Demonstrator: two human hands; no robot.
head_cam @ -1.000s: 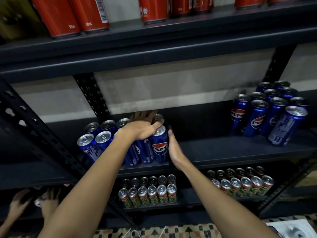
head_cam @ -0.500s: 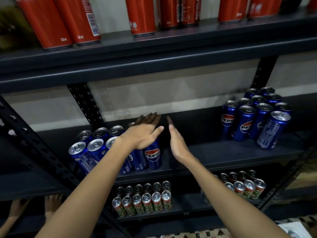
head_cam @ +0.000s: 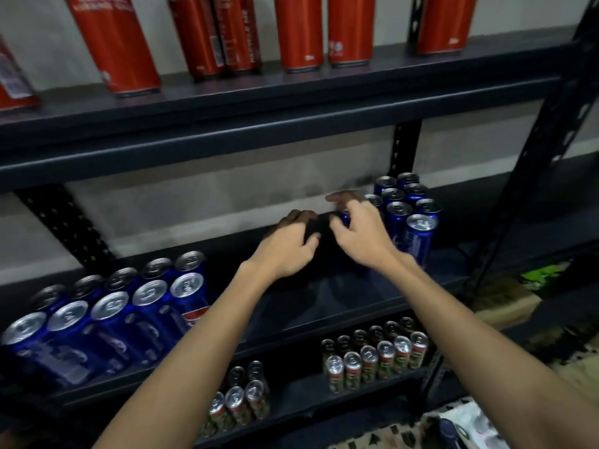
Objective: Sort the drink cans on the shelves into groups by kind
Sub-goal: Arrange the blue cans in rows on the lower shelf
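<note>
We see both hands raised over the middle shelf (head_cam: 324,306); the left hand (head_cam: 285,244) hovers above bare shelf, its fingers (head_cam: 299,217) loosely curled and holding nothing; the right hand (head_cam: 363,234) reaches into the right group of blue cans (head_cam: 418,234), its fingers (head_cam: 343,197) spread and bent over a blue can (head_cam: 345,218) at the near-left edge of that group; motion blur prevents us from telling whether they grip that can or only touch it; a second group of blue cans (head_cam: 107,315) stands at the left end of the same shelf, well apart from both hands; red cans (head_cam: 301,30) stand in a row on the upper shelf (head_cam: 259,102); small green-and-red cans (head_cam: 376,358) stand in two clusters on the lower shelf (head_cam: 298,393), below the forearms.
</note>
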